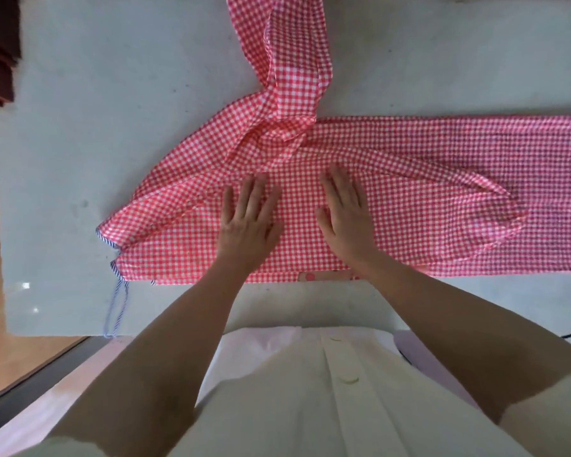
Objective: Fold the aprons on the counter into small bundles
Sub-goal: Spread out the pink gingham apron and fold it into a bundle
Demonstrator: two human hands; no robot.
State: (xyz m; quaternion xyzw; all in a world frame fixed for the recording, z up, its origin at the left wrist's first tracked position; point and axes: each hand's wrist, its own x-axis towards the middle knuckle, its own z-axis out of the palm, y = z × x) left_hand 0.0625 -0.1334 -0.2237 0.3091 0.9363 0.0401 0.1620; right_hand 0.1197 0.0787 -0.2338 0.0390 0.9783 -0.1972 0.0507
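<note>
**Hands flat on apron; nothing grasped**

Both hands are released: left hand [248, 219] and right hand [346, 216] rest palm-down, fingers straight, side by side on the apron [442, 179], gripping nothing.

Location: the apron, red-and-white check, lies spread on the counter [112, 110] at centre of view and runs out of frame at 3 o'clock. A twisted, bunched length runs from its middle toward 12 o'clock. The corner at 9 o'clock shows blue-striped edging. A striped tie [117, 308] trails from there toward 7 o'clock, reaching the counter's near edge. A pink label [323, 277] sits at the near hem, just beside the right wrist.

Handling, as judged: thin, light, limp cloth, not fragile. It is likely to slide on the smooth counter and will not keep a fold unless pressed flat. The best hold is a pinch at the 9 o'clock corner or along the near hem, not at the bunched twist. The loose tie may drag or snag and should be tucked in.

Containers: none in view.
</note>
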